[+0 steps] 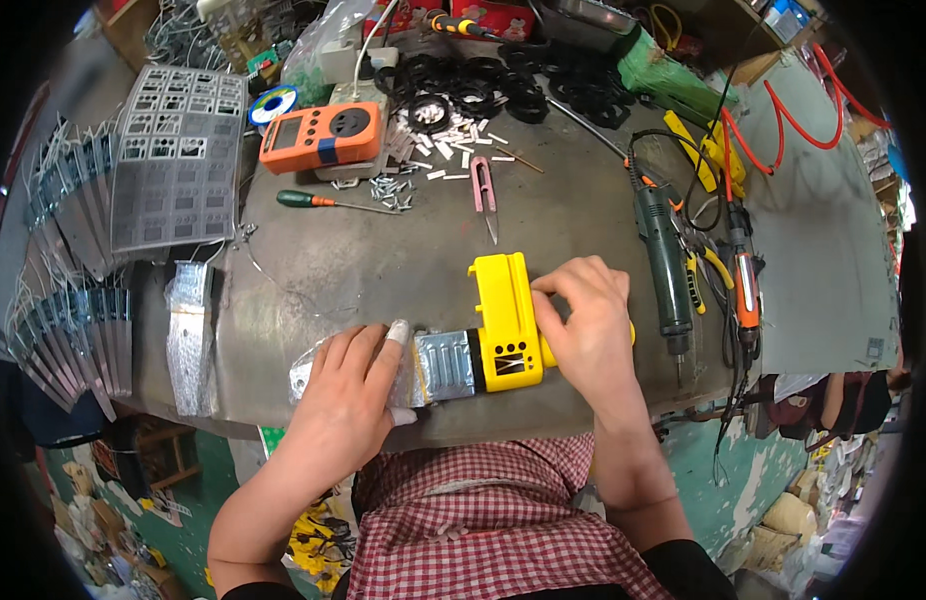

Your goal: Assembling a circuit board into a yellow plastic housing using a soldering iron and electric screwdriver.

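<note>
Near the table's front edge lies a yellow plastic tool housing [509, 305], with a black collar on its left side. A ribbed silver metal piece [446, 366] in clear wrap joins that collar. My left hand [353, 385], with white covers on two fingertips, is closed over the wrapped silver piece. Curled fingers of my right hand [591, 320] grip the housing's right side, and a yellow part sticks out beyond the wrist. Pink-handled thread snips [483, 190] lie just behind the housing. My right palm hides some of the yellow part.
An orange multimeter [323, 137], a green-handled screwdriver [308, 200] and small screws lie behind. Left are thin metal blades [78, 335] and another wrapped silver piece [190, 340]. A corded electric screwdriver [663, 260] and soldering iron [748, 290] lie right. Black rings [473, 85] pile up at the back.
</note>
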`<state>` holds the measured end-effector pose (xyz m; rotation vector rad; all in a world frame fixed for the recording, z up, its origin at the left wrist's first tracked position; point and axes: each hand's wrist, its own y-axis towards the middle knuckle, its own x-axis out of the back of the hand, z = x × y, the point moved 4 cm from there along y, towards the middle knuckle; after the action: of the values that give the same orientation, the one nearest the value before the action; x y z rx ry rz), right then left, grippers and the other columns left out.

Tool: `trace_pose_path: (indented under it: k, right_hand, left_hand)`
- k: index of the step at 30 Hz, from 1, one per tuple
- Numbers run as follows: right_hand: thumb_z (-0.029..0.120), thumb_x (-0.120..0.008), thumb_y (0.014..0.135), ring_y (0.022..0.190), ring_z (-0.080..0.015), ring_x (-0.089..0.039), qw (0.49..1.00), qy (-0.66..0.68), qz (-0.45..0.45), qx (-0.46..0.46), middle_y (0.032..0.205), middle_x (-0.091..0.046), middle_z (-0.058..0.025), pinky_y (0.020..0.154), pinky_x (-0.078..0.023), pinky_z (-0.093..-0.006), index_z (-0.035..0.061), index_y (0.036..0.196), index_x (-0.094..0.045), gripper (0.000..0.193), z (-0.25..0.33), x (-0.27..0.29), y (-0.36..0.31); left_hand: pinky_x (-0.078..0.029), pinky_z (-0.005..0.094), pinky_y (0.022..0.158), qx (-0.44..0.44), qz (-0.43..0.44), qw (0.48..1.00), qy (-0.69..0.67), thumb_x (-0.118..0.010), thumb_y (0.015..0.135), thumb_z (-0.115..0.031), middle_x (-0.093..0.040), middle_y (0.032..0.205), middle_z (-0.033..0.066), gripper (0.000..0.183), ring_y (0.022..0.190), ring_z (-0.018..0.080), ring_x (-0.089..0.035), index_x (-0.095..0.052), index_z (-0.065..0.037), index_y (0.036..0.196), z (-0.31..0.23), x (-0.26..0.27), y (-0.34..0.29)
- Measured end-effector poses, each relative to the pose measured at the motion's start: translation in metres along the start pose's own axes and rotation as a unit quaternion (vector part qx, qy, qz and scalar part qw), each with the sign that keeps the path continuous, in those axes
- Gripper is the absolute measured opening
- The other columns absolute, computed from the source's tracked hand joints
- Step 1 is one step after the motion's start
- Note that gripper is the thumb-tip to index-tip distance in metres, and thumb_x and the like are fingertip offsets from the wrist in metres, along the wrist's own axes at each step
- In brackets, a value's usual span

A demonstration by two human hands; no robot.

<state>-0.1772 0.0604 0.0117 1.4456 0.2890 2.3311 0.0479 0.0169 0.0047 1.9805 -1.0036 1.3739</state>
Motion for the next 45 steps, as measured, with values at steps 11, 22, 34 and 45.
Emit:
trace_pose_path:
  k: [11,22,34,45]
  right_hand:
    - [-0.001,-0.075,0.065,0.093,-0.032,-0.058,0.99,0.085,0.046,0.103,0.102,-0.062,-0.0128,0.078,-0.049,-0.0388,0.0004,0.084,-0.057,0.026,-0.027,0.034,-0.02]
    - [0.002,-0.073,0.069,0.081,-0.026,-0.064,0.887,0.286,0.284,-0.224,0.089,-0.067,-0.0114,0.074,-0.05,-0.0325,-0.0003,0.092,-0.063,0.025,-0.044,0.023,-0.02]
    - [0.004,-0.066,0.076,0.088,-0.0261,-0.062,0.944,0.228,0.217,0.1,0.09,-0.063,-0.0114,0.079,-0.048,-0.0326,-0.0009,0.091,-0.063,0.016,0.032,0.001,0.084]
    - [0.027,-0.059,0.091,0.088,-0.017,-0.063,0.852,0.417,0.316,0.01,0.096,-0.066,-0.0152,0.071,-0.051,-0.0334,-0.0016,0.115,-0.056,0.038,0.134,-0.153,0.224]
  left_hand:
    - [-0.045,0.0381,0.071,-0.034,-0.235,0.969,0.068,-0.064,0.059,0.001,-0.054,0.091,0.0081,0.04,0.083,0.0266,-0.053,-0.064,-0.005,0.098,0.016,-0.009,-0.007]
    - [-0.049,0.0404,0.082,0.064,-0.053,0.986,-0.146,-0.063,0.07,0.003,-0.062,0.105,0.0129,0.034,0.096,0.033,-0.059,-0.064,-0.005,0.103,0.043,0.017,0.009]
    - [-0.048,0.0356,0.081,0.375,-0.465,0.801,-0.034,-0.068,0.081,-0.012,-0.059,0.104,0.015,0.035,0.091,0.0253,-0.061,-0.052,0.001,0.11,0.204,0.091,-0.047]
    - [-0.044,0.0205,0.073,0.17,-0.605,0.722,-0.289,-0.062,0.083,0.006,-0.056,0.092,0.0012,0.021,0.084,0.0069,-0.055,-0.052,-0.004,0.098,0.196,0.1,-0.013]
